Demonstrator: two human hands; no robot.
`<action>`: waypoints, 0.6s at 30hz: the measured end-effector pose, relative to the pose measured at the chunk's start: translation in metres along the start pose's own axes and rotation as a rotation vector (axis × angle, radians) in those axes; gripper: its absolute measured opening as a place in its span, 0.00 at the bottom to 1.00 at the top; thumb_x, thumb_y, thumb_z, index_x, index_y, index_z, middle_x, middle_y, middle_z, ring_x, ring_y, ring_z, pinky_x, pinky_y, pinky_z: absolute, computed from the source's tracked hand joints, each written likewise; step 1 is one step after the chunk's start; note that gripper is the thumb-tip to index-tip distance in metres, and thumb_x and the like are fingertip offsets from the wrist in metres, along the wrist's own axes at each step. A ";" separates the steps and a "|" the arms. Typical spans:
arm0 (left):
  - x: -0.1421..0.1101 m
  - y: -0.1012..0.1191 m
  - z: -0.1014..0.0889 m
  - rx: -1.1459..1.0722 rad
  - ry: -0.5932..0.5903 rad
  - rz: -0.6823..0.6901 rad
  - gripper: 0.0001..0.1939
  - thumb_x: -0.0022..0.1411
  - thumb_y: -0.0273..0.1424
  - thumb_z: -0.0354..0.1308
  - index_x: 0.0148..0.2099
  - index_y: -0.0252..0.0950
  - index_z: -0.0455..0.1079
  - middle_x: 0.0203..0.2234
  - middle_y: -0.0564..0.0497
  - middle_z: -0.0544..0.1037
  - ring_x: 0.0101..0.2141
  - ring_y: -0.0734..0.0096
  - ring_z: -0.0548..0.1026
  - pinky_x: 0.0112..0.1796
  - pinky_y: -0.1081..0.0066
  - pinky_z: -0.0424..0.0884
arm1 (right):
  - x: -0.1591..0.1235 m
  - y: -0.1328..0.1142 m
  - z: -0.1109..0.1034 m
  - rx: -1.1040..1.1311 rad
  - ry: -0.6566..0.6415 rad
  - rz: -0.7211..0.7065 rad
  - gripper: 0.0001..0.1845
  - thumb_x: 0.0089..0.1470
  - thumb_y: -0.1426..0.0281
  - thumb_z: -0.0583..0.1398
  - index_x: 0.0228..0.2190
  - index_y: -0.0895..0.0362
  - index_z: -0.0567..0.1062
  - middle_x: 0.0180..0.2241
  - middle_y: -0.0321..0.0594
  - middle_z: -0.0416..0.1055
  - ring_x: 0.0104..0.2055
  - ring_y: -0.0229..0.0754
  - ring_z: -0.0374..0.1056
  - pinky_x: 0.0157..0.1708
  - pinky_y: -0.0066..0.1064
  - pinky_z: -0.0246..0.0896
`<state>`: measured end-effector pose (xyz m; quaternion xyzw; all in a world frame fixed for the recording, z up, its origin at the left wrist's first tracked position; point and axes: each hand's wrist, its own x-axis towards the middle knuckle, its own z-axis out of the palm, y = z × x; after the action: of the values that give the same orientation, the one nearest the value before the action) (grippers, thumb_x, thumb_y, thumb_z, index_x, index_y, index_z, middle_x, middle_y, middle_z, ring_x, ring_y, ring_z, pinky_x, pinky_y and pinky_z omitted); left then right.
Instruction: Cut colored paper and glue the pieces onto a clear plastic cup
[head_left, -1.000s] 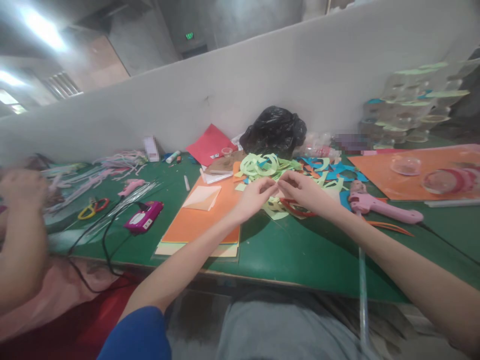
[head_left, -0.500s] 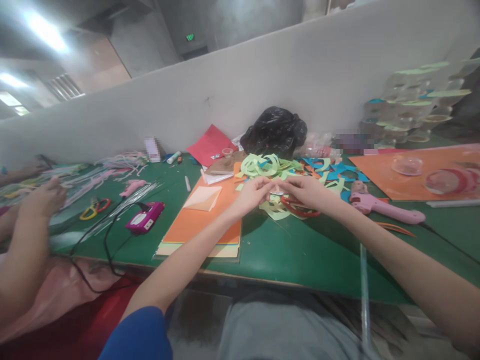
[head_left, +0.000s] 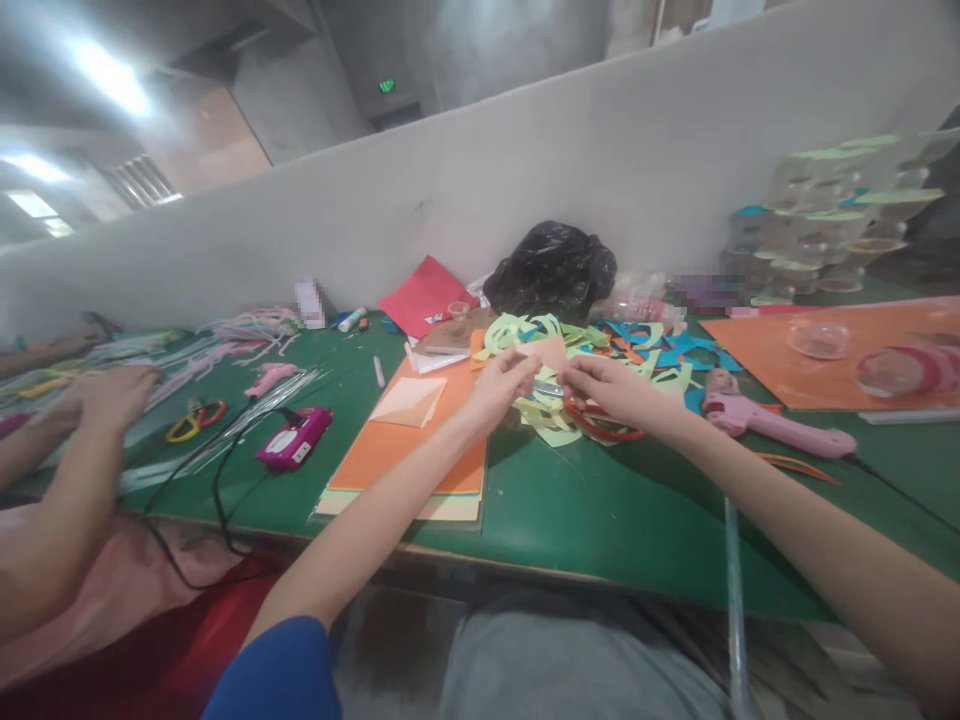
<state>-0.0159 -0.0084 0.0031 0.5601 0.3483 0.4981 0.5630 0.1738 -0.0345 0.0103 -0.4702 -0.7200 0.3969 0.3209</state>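
A small peach piece of paper stretches between my two hands, above a heap of cut paper strips. My left hand pinches its left side with closed fingers. On the other side, the fingertips of my right hand are closed on the paper's right edge. Red-handled scissors lie just beneath my right hand, partly covered by it. To the left, a folded peach sheet rests on a stack of orange paper.
A pink glue gun lies right of my hands, its cord trailing off. A black plastic bag stands against the wall. Left are a purple box, yellow-and-red scissors and another person's hands. Stacked clear cups stand at the right.
My hands have moved slightly apart, and the peach paper between them now shows more fully. The other person's hands on the left have shifted to the right.
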 end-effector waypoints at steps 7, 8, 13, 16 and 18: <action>-0.005 -0.001 0.005 -0.068 0.057 0.003 0.11 0.63 0.37 0.61 0.40 0.38 0.62 0.30 0.52 0.75 0.32 0.73 0.77 0.39 0.69 0.72 | -0.005 0.008 -0.003 -0.497 0.123 -0.142 0.19 0.65 0.61 0.48 0.30 0.56 0.72 0.32 0.41 0.72 0.36 0.42 0.68 0.37 0.32 0.59; -0.005 0.000 0.004 -0.057 0.090 -0.001 0.10 0.65 0.36 0.58 0.41 0.39 0.61 0.30 0.52 0.76 0.30 0.73 0.77 0.38 0.68 0.72 | -0.008 0.009 -0.006 -0.617 0.150 -0.160 0.20 0.65 0.62 0.47 0.29 0.56 0.73 0.33 0.44 0.73 0.40 0.44 0.69 0.39 0.32 0.58; -0.002 -0.001 -0.002 0.095 0.164 -0.004 0.05 0.69 0.32 0.51 0.41 0.40 0.56 0.31 0.51 0.79 0.21 0.78 0.70 0.27 0.73 0.64 | -0.028 0.009 -0.008 -0.912 0.137 0.028 0.23 0.65 0.54 0.49 0.29 0.56 0.73 0.35 0.48 0.73 0.38 0.47 0.70 0.31 0.33 0.57; 0.002 -0.007 -0.005 0.162 0.169 -0.009 0.05 0.68 0.27 0.50 0.41 0.40 0.55 0.29 0.54 0.77 0.19 0.81 0.65 0.25 0.75 0.60 | -0.034 0.010 -0.003 -0.979 0.116 0.083 0.23 0.63 0.51 0.53 0.35 0.58 0.73 0.39 0.49 0.73 0.40 0.49 0.71 0.30 0.33 0.57; 0.004 -0.010 -0.006 0.170 0.151 -0.013 0.07 0.66 0.25 0.52 0.40 0.40 0.55 0.29 0.56 0.76 0.20 0.82 0.64 0.25 0.76 0.59 | -0.033 0.014 0.000 -1.049 0.133 0.053 0.21 0.64 0.54 0.53 0.40 0.59 0.73 0.43 0.52 0.73 0.45 0.52 0.71 0.35 0.34 0.60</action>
<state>-0.0193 -0.0021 -0.0066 0.5646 0.4342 0.5039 0.4887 0.1918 -0.0618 -0.0047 -0.6097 -0.7879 -0.0393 0.0774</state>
